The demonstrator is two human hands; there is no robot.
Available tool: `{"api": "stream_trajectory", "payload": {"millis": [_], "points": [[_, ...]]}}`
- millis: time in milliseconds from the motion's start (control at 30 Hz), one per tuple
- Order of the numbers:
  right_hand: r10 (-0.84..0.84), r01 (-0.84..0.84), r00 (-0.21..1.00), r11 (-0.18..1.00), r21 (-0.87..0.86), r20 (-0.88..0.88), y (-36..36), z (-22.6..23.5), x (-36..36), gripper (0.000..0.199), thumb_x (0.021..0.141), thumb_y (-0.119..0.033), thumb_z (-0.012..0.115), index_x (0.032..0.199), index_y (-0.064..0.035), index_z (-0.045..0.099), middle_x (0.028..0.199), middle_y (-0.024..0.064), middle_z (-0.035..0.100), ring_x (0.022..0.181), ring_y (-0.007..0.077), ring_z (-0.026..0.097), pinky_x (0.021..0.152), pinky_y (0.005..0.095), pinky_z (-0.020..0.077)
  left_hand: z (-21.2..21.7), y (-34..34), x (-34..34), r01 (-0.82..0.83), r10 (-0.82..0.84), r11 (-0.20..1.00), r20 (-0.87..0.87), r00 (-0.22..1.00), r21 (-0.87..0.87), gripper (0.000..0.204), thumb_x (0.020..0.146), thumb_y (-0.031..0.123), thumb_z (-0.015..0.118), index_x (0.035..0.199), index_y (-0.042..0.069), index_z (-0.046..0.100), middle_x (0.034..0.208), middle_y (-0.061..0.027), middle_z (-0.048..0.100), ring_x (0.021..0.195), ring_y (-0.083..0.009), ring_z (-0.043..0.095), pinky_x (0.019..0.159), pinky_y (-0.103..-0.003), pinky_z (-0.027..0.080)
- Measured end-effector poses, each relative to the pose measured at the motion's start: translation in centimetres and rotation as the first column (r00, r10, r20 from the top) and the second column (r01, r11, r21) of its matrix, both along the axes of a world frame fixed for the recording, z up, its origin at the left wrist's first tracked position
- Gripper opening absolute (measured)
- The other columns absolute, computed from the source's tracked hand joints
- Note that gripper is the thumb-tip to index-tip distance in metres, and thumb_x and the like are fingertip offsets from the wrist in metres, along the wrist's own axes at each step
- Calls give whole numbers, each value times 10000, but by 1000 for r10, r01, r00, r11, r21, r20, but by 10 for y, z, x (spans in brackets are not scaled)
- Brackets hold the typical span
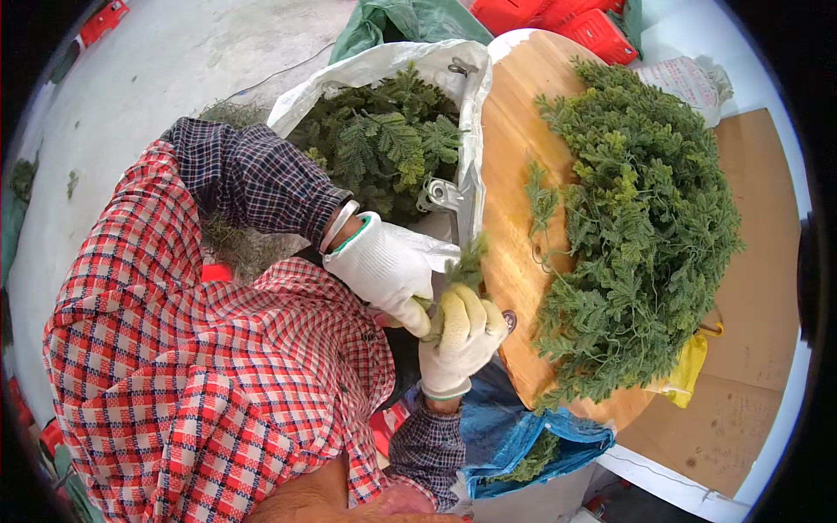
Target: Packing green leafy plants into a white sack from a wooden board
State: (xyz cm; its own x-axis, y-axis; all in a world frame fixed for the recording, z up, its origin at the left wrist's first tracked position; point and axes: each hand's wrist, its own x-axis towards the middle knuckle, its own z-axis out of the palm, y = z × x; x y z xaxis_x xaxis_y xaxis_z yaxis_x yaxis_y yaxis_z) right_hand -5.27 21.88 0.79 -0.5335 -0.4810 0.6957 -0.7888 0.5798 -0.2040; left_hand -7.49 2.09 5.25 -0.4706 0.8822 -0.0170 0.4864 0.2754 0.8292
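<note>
My left hand (pixel 384 268), in a white knit glove, comes in from the upper left with its fingers closed. Close against it is my right hand (pixel 462 336), whose yellowish-palmed glove is curled round a small green artificial sprig (pixel 471 261). The sprig's leafy tip sticks up past my right fingers; its lower part is hidden between the two hands. A bit of green shows at my left fingertips too. Just beyond my hands, a white sack (pixel 472 131) holds green branches (pixel 392 135). A metal fixture (pixel 443 193) sits at the sack's inner edge.
On the wooden board (pixel 514 113) to the right lies a large heap of green sprigs (pixel 641 235). Below it hangs a blue bag (pixel 497 427) with greenery inside. Cardboard (pixel 758 261), a yellow bag (pixel 689 370) and red crates (pixel 588 35) stand around.
</note>
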Motion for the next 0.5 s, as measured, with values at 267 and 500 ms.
{"api": "stream_trajectory", "payload": {"millis": [267,500], "points": [[263,-292,889,956,21,375,-5,14,30,211,686,-42,645,857,-82,528,844,90,577,783,310,537,705,426,410,-9,-18,23,292,-291,956,-71,954,13,284,938,296,491,984,42,611,726,-157,610,717,-296,601,641,-359,511],[75,-343,830,850,400,553,29,8,53,135,645,-182,641,695,-119,532,632,83,504,628,303,538,535,425,407,16,-86,37,221,-111,938,-372,922,267,213,923,208,469,1015,65,596,762,-148,621,686,-289,566,600,-345,473]]}}
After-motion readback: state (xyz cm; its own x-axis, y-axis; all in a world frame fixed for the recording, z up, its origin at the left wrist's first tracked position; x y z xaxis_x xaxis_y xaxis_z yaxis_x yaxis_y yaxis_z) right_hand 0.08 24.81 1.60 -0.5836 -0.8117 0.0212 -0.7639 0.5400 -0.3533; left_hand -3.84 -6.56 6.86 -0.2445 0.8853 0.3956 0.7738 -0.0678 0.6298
